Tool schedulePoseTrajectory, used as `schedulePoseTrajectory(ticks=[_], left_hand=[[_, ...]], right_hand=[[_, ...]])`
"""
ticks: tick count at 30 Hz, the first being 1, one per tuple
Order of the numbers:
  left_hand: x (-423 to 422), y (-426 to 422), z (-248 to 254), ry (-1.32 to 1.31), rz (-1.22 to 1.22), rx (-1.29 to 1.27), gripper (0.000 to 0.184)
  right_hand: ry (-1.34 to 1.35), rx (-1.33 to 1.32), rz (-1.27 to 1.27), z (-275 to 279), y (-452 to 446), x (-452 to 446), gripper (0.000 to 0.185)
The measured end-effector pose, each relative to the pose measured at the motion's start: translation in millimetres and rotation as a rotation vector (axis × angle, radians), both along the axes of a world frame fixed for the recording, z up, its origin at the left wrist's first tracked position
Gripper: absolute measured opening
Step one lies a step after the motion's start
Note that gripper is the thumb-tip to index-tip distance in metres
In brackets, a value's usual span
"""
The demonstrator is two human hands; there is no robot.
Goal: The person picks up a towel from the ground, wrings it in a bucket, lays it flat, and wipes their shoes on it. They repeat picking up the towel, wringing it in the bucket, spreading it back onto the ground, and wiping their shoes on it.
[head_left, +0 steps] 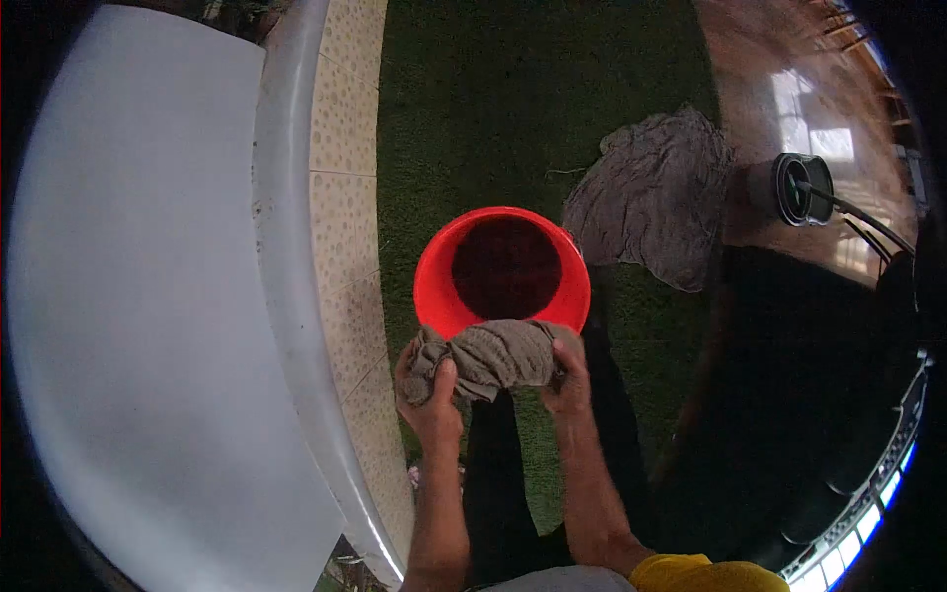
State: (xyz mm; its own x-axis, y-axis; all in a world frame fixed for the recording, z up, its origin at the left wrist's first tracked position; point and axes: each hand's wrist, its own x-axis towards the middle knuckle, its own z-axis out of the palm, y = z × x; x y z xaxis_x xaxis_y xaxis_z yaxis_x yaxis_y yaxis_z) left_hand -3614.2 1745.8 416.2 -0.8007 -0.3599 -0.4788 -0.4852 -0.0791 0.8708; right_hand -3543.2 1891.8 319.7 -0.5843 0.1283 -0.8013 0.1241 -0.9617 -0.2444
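A bunched grey-brown cloth point(503, 357) is stretched between my two hands, just over the near rim of a red bucket point(431, 286). My left hand point(431, 400) grips its left end, thumb on top. Around the right end, my right hand point(567, 380) is closed. Dark liquid point(506, 268) shows at the bottom of the bucket, which stands on green carpet. The cloth hides part of the bucket's near side.
Right of the bucket, a grey cloth point(656, 192) lies spread on the green carpet point(533, 109). Farther right are a brown shiny floor point(760, 109) and a dark bin-like container point(804, 187) with a handle. A white surface point(148, 296) and a tiled side point(345, 217) border the left.
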Motion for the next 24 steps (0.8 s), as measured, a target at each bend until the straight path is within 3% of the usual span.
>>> schedulePoseTrajectory(ticks=[5, 8, 13, 19, 22, 24], left_hand=[[16, -37, -19, -0.367, 0.069, 0.538, 0.045], [21, -47, -24, -0.578, 0.01, 0.778, 0.043], [-17, -44, -19, -0.895, -0.251, 1.205, 0.032], [-54, -6, -60, -0.96, -0.85, 0.533, 0.03], [-65, 17, -103, -0.692, -1.318, 0.073, 0.034], [-71, 34, -120, -0.712, -1.185, 0.094, 0.037]], right_hand=[[-0.03, 0.616, 0.455, 76, 38, -32, 0.045], [0.42, 1.176, 0.745, 111, 50, -47, 0.043], [0.997, 1.334, 0.991, 177, 45, -75, 0.042], [1.355, 1.35, 1.075, 163, 4, -70, 0.033], [1.431, 1.372, 1.159, 123, -17, -64, 0.029], [1.432, 1.434, 1.188, 83, -27, -59, 0.027]])
